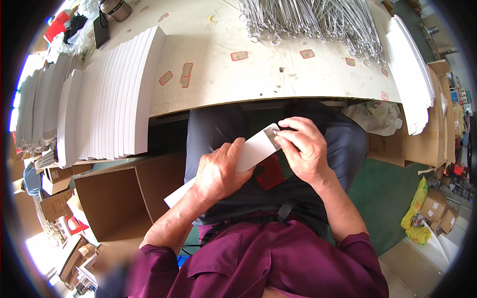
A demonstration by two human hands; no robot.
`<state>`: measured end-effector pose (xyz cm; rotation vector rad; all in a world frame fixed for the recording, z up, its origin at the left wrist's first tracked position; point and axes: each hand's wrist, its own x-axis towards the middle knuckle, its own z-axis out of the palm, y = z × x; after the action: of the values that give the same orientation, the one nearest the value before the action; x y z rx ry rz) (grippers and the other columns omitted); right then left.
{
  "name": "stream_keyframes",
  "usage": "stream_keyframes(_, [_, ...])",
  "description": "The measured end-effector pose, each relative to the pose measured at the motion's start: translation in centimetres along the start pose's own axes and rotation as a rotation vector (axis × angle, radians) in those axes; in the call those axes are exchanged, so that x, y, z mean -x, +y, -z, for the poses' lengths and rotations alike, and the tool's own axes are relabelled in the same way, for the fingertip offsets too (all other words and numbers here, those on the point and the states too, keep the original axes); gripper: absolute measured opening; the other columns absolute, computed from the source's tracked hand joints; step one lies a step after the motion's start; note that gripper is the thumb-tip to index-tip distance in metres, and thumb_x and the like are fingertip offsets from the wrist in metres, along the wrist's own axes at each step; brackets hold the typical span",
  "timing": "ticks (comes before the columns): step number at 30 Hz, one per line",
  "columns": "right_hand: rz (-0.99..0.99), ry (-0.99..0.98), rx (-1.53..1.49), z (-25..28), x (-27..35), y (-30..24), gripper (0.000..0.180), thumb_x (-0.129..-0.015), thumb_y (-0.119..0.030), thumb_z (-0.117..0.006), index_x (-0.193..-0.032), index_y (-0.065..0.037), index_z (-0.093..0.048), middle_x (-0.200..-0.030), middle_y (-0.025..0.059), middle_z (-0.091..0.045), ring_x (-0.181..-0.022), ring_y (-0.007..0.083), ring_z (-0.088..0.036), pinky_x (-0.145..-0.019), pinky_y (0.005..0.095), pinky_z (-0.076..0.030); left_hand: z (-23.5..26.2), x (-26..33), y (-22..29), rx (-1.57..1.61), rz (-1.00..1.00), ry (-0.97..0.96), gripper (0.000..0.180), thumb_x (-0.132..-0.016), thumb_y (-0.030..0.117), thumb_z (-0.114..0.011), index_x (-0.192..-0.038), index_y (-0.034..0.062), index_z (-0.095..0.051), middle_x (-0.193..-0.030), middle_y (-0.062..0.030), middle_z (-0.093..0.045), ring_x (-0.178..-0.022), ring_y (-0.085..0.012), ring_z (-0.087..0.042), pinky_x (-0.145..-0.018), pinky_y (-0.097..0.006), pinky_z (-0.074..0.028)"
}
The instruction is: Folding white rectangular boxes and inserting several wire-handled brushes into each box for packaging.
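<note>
white card (253,149), flat, long, metal clip at top | left hand (218,171) fingers grip it | right hand (303,149) fingers pinch clip

white card (253,149), tilted, over lap

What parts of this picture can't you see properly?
- White card, head view: its middle is hidden under the left hand.
- Small metal piece at the card's end: right hand fingers cover most of it, too small to identify.
- Red thing on the lap: partly behind the card.
- Wire pile: cut off by the top edge.
</note>
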<state>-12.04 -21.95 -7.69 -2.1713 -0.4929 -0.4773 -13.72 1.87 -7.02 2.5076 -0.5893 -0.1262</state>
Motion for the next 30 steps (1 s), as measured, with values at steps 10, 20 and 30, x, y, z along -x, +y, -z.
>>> stream_keyframes(10, [-0.135,-0.033,-0.058,-0.7,0.2,-0.1,0.012,-0.083,-0.002,-0.079,-0.089,-0.001,-0.068,-0.105,0.0152,-0.072,-0.097,0.0338,-0.069,-0.083,0.0406,-0.057,-0.5,-0.1,-0.2,-0.013,-0.062,0.033,0.059,-0.077,0.021,-0.083,-0.126,0.0016,-0.057,-0.083,-0.0141,-0.067,-0.07,-0.0328,-0.072,-0.06,-0.043,-0.06])
stream_keyframes(20, [-0.236,-0.032,-0.202,-1.6,1.7,-0.8,0.014,-0.094,-0.008,-0.073,-0.103,0.003,-0.073,-0.12,0.0214,-0.07,-0.104,0.034,-0.07,-0.088,0.0383,-0.057,-0.3,0.0,-0.1,0.014,0.033,-0.005,0.064,-0.074,0.026,-0.089,-0.127,0.004,-0.06,-0.096,-0.0147,-0.072,-0.083,-0.0343,-0.074,-0.071,-0.045,-0.061])
stream_keyframes(30, [-0.431,-0.154,-0.502,-0.2,1.8,-2.4,0.019,-0.101,-0.002,-0.06,-0.115,0.002,-0.073,-0.098,0.0141,-0.077,-0.08,0.0171,-0.074,-0.072,0.0281,-0.056,1.5,0.0,0.2,0.242,0.082,-0.073,0.071,-0.077,0.026,-0.087,-0.137,0.0053,-0.054,-0.108,-0.0208,-0.072,-0.097,-0.0386,-0.074,-0.08,-0.046,-0.062])
